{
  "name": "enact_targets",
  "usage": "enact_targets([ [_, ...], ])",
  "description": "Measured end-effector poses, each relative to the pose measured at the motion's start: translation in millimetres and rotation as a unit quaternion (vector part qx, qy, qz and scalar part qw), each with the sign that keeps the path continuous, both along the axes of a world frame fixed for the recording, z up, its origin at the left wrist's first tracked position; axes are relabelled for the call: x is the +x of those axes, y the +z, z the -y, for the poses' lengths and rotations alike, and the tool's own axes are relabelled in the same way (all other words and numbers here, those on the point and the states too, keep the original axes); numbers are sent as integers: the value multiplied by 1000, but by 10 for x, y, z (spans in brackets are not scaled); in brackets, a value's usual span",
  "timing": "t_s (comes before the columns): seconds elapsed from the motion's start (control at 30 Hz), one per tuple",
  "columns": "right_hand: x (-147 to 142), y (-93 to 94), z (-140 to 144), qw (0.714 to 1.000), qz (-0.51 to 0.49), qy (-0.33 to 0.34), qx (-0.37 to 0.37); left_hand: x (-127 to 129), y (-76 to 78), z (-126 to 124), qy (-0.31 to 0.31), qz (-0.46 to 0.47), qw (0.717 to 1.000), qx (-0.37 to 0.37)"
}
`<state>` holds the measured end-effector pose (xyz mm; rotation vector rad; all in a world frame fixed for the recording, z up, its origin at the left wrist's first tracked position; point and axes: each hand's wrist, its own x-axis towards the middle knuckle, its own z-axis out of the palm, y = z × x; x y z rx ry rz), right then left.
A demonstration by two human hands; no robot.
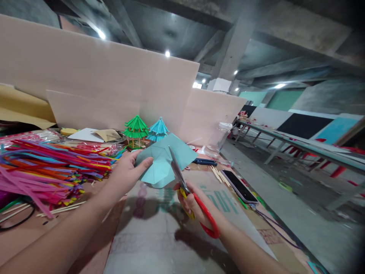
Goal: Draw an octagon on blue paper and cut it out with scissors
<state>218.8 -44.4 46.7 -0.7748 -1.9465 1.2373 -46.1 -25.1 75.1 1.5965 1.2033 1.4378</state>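
My left hand (128, 171) pinches the left side of a folded light-blue paper sheet (159, 161) and holds it up above the table. My right hand (192, 203) grips scissors (182, 182) with red and yellow handles. Their blades point up and lie across the right part of the paper. Behind the paper stand a green paper pagoda (136, 129) and a blue paper pagoda (158, 129).
A big heap of coloured paper strips (48, 167) lies at the left. A black phone (239, 186), wooden sticks (218, 175), a dark cutter (203, 161) and a clear jar (222, 137) sit at the right. Cardboard panels (114, 76) stand behind; the table's edge drops to a concrete floor.
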Motion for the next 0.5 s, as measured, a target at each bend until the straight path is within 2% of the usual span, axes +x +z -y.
enact_targets([
  [0.2, 10, -34, -43, 999, 1, 31, -9, 38, 9, 43, -16, -3, 1000, -1],
  [0.5, -2, -13, -27, 999, -8, 25, -27, 84, 80, 109, -5, -7, 1000, -14],
])
